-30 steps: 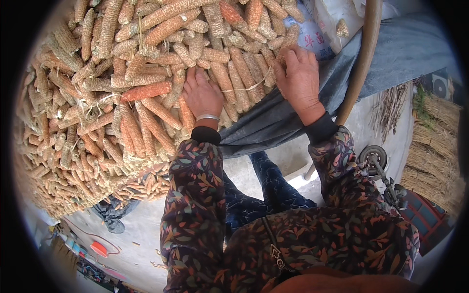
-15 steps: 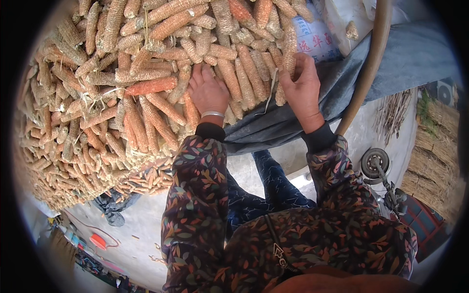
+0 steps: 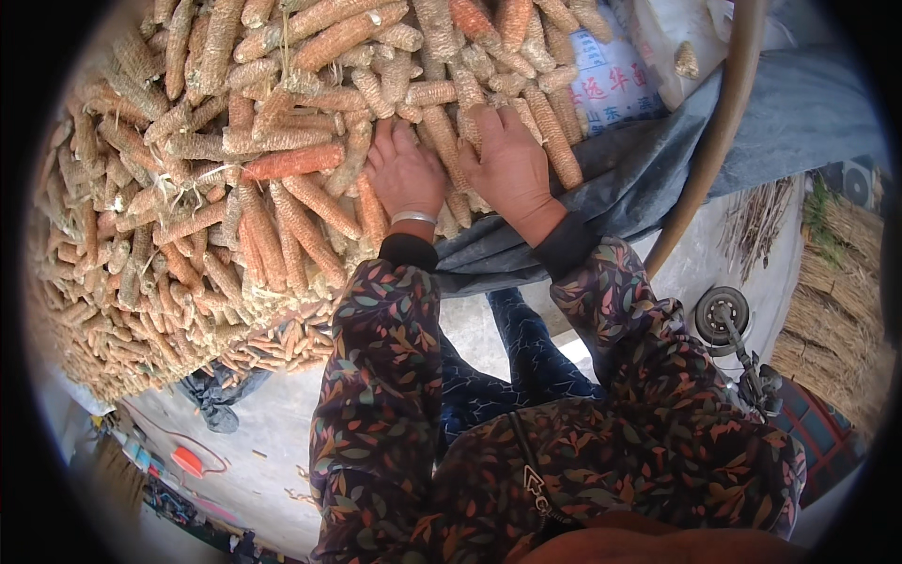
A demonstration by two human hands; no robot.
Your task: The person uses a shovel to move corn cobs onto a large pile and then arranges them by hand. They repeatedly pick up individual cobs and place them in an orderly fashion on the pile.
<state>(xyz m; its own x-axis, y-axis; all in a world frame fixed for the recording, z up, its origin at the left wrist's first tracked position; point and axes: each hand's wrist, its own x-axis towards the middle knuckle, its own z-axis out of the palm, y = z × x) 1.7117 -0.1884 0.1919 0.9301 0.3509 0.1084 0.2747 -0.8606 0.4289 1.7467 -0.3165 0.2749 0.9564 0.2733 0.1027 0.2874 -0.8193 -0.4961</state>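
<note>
A big heap of dry, bare corn cobs (image 3: 301,235), tan to orange, fills the upper left. On its near edge lies my left hand (image 3: 404,174), fingers stretched over the cobs and their tips partly between them. Just to its right, my right hand (image 3: 512,169) is closed around a corn cob (image 3: 467,86). The upper end of that cob shows beyond the fingers; the rest is covered by the hand. A long cob (image 3: 552,136) rests to the right of this hand. One redder cob (image 3: 294,162) lies left of my left hand.
Dark grey sheeting (image 3: 601,211) edges the heap beside me. A curved brown pole (image 3: 709,141) rises at the right, near a printed white sack (image 3: 615,80). A wheel (image 3: 722,320) and dry straw (image 3: 836,310) are farther right. A red object (image 3: 188,461) lies on the floor.
My right hand has moved left from the heap's right edge to a cob close to my left hand. The cob it touched before is no longer upright there. My left hand has hardly moved.
</note>
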